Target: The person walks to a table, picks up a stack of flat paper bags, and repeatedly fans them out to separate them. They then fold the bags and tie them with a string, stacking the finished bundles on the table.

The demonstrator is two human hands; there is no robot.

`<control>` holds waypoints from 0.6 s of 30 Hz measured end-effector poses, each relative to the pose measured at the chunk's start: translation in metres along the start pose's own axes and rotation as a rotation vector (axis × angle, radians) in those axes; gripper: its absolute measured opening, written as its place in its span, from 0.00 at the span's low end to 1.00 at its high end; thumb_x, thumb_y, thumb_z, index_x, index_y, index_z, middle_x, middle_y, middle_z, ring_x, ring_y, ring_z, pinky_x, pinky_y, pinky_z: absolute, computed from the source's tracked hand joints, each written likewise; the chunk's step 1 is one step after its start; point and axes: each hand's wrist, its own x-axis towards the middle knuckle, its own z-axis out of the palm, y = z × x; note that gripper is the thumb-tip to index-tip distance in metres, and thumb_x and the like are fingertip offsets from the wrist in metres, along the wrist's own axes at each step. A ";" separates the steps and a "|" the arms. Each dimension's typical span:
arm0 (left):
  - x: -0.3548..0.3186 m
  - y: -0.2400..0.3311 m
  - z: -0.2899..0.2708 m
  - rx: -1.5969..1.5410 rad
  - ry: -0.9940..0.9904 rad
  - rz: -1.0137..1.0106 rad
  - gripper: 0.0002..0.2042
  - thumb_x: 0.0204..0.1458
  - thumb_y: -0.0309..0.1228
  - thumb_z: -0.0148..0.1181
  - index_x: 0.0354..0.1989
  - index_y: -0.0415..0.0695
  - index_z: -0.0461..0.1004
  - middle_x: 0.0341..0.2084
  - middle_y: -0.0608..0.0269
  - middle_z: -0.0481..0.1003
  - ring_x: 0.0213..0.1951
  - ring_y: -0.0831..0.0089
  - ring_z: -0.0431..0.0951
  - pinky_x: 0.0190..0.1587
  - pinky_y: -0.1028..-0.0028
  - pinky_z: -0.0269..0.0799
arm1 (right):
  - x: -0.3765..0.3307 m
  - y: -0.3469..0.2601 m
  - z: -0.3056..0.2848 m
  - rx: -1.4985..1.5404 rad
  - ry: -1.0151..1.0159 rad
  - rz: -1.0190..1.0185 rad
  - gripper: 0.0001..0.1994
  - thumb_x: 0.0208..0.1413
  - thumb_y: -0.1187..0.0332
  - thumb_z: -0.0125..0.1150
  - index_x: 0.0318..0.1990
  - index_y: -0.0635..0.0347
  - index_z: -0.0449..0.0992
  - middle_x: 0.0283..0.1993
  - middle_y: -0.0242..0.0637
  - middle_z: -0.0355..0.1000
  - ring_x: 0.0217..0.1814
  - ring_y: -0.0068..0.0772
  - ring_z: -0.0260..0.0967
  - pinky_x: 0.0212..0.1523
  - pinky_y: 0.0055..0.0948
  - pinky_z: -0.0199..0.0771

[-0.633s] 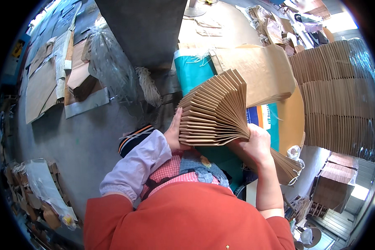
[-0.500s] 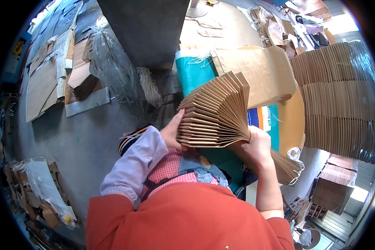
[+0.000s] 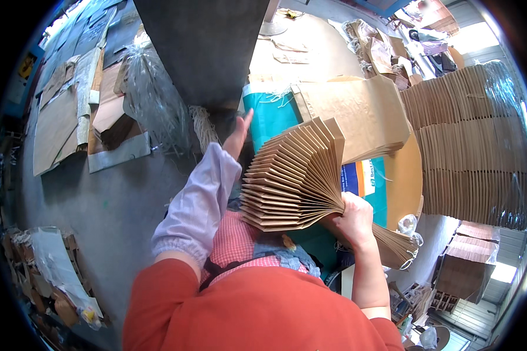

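**Paper bags fanned wide in one fist**

Paper bags [image 3: 295, 175], brown and flat, spread like a big hand fan just in front of the person's chest, above the teal surface [image 3: 272, 114]. The right hand [image 3: 352, 217] is closed tight around the narrow end of the bundle, pinching every bag together at one corner while the free ends splay up and to the left. The left hand [image 3: 239, 133] is off the fan altogether, raised beside its upper edge, fingers straight and flat, holding nothing.

To do this well, judging from the grip: keep that pinch firm at the corner so no bag slides out, and let the flat left palm meet the loose edges squarely, not at an angle, so they stay even.

Beneath the fan lies a larger brown paper sack [image 3: 357, 111], flat on the table. At right, tall stacks of folded brown bags [image 3: 471, 146] sit wrapped in clear plastic film, packed edge to edge. Below them stands a cardboard box [image 3: 462, 275]; what it holds I cannot tell. At far left, flattened cardboard [image 3: 55, 120] lies on the grey floor beside crumpled clear plastic [image 3: 152, 99].
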 end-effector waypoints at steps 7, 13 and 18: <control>0.061 0.002 0.016 -0.185 -0.123 -0.164 0.38 0.59 0.59 0.20 0.67 0.37 0.41 0.67 0.52 0.45 0.69 0.65 0.41 0.69 0.69 0.31 | 0.000 -0.001 -0.003 -0.004 -0.001 -0.032 0.16 0.32 0.67 0.72 0.31 0.55 0.74 0.31 0.37 0.72 0.35 0.41 0.72 0.35 0.35 0.72; 0.063 -0.002 0.015 0.319 -0.255 -0.087 0.40 0.58 0.60 0.18 0.66 0.39 0.50 0.66 0.52 0.51 0.68 0.64 0.46 0.68 0.70 0.35 | 0.000 0.005 0.005 -0.040 -0.023 -0.033 0.16 0.31 0.69 0.71 0.32 0.56 0.74 0.31 0.37 0.71 0.36 0.40 0.72 0.35 0.35 0.72; 0.029 0.056 -0.002 0.264 0.210 0.115 0.26 0.62 0.49 0.39 0.53 0.37 0.69 0.47 0.50 0.74 0.45 0.68 0.76 0.56 0.74 0.64 | -0.002 0.006 0.006 -0.034 0.011 -0.046 0.17 0.29 0.69 0.72 0.31 0.57 0.73 0.31 0.37 0.71 0.36 0.40 0.72 0.35 0.35 0.73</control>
